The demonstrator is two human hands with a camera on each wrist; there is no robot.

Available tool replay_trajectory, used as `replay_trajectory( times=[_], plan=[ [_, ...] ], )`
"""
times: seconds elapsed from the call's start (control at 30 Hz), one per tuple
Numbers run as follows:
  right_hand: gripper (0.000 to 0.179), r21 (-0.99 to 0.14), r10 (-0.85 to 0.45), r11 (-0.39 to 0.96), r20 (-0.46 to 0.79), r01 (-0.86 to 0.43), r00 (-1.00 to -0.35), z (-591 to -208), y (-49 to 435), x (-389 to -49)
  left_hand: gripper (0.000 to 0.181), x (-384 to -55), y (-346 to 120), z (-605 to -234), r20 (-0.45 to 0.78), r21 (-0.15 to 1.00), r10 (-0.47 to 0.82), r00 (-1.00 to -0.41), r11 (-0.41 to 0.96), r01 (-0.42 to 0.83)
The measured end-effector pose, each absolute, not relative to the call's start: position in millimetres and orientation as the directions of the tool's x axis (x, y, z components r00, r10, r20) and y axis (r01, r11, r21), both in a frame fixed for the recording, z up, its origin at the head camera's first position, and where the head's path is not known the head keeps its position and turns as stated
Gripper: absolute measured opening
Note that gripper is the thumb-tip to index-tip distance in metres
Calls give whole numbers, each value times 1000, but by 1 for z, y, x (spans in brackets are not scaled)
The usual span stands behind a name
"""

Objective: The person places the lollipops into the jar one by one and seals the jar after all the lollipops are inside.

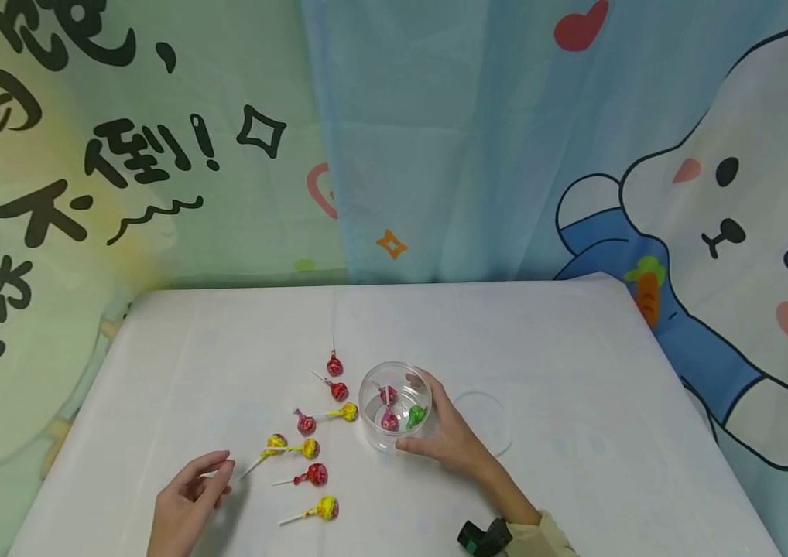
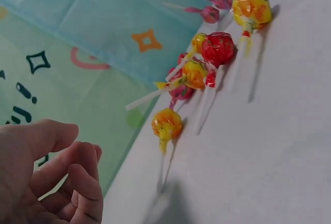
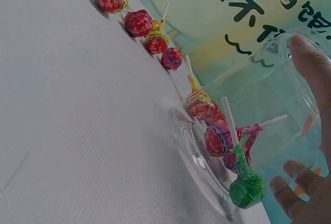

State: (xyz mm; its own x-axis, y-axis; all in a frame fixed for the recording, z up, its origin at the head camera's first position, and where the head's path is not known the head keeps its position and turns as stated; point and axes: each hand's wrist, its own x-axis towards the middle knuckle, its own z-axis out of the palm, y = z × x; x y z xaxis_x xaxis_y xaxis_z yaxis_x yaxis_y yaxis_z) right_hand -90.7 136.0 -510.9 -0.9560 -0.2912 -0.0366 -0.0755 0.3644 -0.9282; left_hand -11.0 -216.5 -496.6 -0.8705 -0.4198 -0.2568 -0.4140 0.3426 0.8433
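My right hand (image 1: 446, 425) grips a clear cup (image 1: 375, 437) from its right side, fingers and thumb around the wall. Inside the cup lie a green lollipop (image 3: 246, 189) and two pink-purple lollipops (image 3: 217, 140). To the cup's left, several wrapped lollipops are strewn on the table in a loose column, among them a red lollipop (image 1: 317, 474) and a yellow lollipop (image 1: 327, 507). My left hand (image 1: 192, 495) hovers left of them with loosely curled fingers and nothing held. Nearest to it is a yellow lollipop (image 2: 167, 124) with its stick pointing toward the hand.
A white cloth covers the table (image 1: 575, 464). Right of the cup, a faint clear ring (image 1: 508, 422) shows on the cloth, partly behind the right hand. A printed curtain (image 1: 436, 155) hangs along the table's back edge.
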Motion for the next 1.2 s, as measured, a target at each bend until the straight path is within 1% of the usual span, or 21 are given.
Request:
replay_trajectory(
  times=[0.2, 0.3, 0.5, 0.77, 0.9, 1.0, 1.1, 1.2],
  plan=[
    [103, -926, -294, 369, -32, -83, -955, -511, 136, -91, 35, -4, -214, -499, -333, 814, -448, -829, 307, -493],
    [103, -926, -292, 368, -32, -82, -956, -510, 136, -91, 36, -4, -213, -501, -346, 804, -459, -818, 305, -511],
    [103, -929, -291, 363, -40, -72, -956, -510, 136, -91, 31, -8, -212, -508, -320, 788, -461, -828, 356, -503],
    [102, -928, -283, 369, -52, -59, -958, -511, 136, -90, 29, -18, -206, -508, -250, 788, -394, -884, 448, -422],
    [102, -927, -279, 372, -55, -55, -959, -511, 136, -91, 24, -23, -203, -509, -156, 808, -352, -923, 492, -324],
    [103, -928, -283, 368, -52, -58, -958, -510, 136, -91, 23, -27, -201, -508, -86, 820, -301, -950, 519, -239],
    [103, -930, -291, 360, -44, -67, -956, -510, 137, -90, 24, -30, -197, -506, -56, 815, -255, -965, 546, -191],
    [104, -931, -299, 356, -30, -82, -954, -510, 138, -90, 23, -34, -192, -505, -46, 804, -228, -973, 570, -171]
  ],
)
